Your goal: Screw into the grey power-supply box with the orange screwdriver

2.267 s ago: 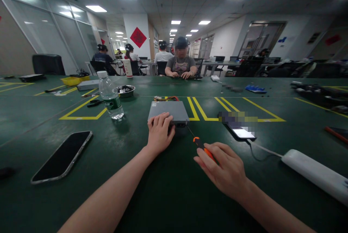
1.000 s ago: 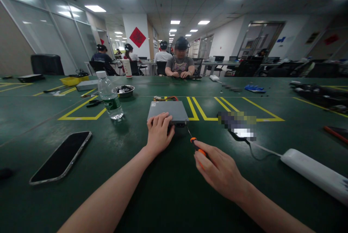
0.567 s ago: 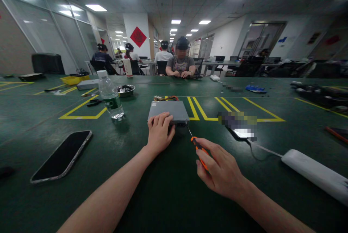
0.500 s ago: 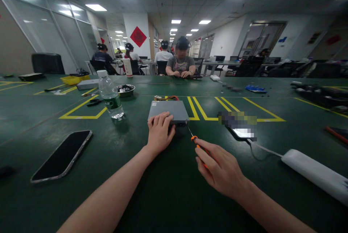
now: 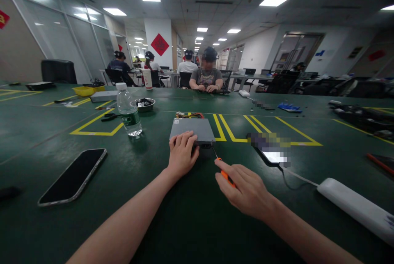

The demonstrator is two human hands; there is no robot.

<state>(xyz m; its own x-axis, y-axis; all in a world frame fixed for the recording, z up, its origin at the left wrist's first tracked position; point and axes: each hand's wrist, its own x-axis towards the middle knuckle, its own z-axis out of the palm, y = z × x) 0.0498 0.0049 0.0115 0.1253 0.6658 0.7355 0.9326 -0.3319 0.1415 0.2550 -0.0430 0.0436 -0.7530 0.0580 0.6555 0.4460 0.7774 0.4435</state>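
Observation:
A flat grey computer power supply [image 5: 201,129] lies on the green table, with bundled cables [image 5: 192,115] at its far side. My left hand [image 5: 184,154] holds its near left part, fingers over the top and thumb against the front face. In my right hand [image 5: 246,186] is a screwdriver [image 5: 226,175] with an orange handle, gripped between thumb and fingers. Its thin shaft points up and left, and the tip meets the near right corner of the power supply. Whether the tip sits in a screw is too small to tell.
To the left stand a water bottle [image 5: 129,114], a metal bowl [image 5: 145,105] of small parts and a phone [image 5: 74,177]. A second phone [image 5: 269,153] and a white power strip [image 5: 353,206] lie right. A co-worker [image 5: 207,73] sits across the table.
The view has shifted slightly. My right hand has turned a little around the screwdriver, and its fingers are nearer the top of the handle. The left hand stays on the power supply.

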